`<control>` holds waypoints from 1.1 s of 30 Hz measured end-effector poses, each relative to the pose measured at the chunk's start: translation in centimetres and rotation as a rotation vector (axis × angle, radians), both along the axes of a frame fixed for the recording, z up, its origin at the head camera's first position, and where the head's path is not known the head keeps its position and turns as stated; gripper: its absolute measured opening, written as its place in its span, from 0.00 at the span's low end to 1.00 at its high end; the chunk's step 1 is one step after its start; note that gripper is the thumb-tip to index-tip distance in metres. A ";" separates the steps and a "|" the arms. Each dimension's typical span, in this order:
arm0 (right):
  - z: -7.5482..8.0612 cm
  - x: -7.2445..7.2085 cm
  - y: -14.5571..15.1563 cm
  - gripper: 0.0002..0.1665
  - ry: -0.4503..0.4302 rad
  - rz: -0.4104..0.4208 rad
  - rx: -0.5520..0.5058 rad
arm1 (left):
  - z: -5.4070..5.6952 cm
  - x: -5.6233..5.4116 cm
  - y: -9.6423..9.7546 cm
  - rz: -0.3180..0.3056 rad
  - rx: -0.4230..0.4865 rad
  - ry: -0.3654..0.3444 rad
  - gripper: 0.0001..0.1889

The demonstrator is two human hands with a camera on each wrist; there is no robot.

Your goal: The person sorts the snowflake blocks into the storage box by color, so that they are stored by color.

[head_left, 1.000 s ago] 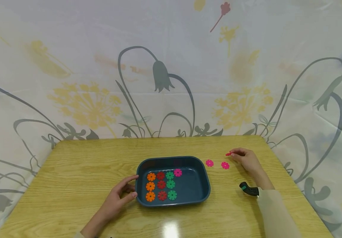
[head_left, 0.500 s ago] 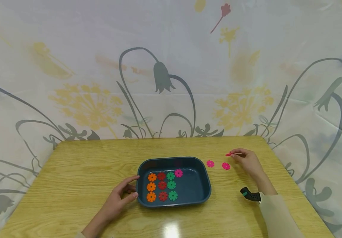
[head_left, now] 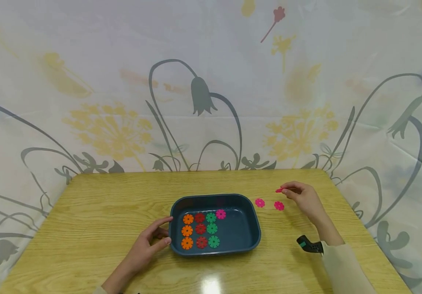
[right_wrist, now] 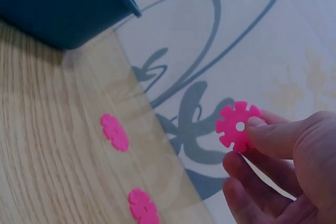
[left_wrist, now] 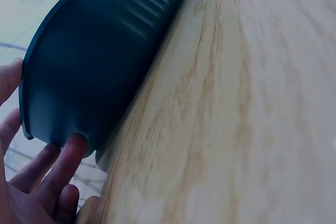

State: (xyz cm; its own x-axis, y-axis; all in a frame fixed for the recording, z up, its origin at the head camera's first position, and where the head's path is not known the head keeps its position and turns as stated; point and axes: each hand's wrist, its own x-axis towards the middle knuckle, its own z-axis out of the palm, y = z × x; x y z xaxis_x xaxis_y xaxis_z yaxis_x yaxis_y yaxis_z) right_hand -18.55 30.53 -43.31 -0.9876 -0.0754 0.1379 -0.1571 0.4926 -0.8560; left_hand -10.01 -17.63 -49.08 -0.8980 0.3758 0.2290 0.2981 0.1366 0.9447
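Between thumb and fingers, my right hand (head_left: 305,200) pinches a pink notched disc (right_wrist: 236,124) with a small hole in its centre. It is raised off the table, and the head view shows it nearly edge-on. Two more pink notched discs (head_left: 260,203) lie flat between this hand and the dark blue tray (head_left: 214,252). My left hand (head_left: 145,247) rests its fingertips against the tray's left rim and outer wall, without curling round it. Inside the tray are columns of orange discs (head_left: 187,230), red discs (head_left: 201,228) and green discs (head_left: 212,228), plus one pink disc (head_left: 220,214) at the back.
The wooden table (head_left: 115,204) carries the tray near its middle. Behind it hangs a pale cloth (head_left: 211,122) with a printed flower pattern. A black strap-like device (head_left: 309,244) sits at my right wrist, by the sleeve (head_left: 347,269).
My right hand has shifted slightly left with the pink disc still pinched. The left hand keeps its place on the tray, and the discs in the tray stay as they were.
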 end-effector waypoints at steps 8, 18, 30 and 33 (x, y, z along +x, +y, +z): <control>1.4 0.3 -1.0 0.14 0.041 0.048 0.048 | 0.2 0.1 0.1 0.010 -0.001 0.004 0.27; 3.0 0.3 -3.0 0.13 0.056 0.098 0.076 | 0.5 0.2 0.2 0.011 0.011 0.003 0.26; 3.6 0.3 -5.8 0.11 0.046 0.216 0.106 | 2.7 0.8 0.6 -0.008 0.004 0.005 0.25; 3.6 0.4 -6.5 0.10 0.044 0.248 0.132 | 2.7 0.9 0.6 -0.012 0.002 0.013 0.25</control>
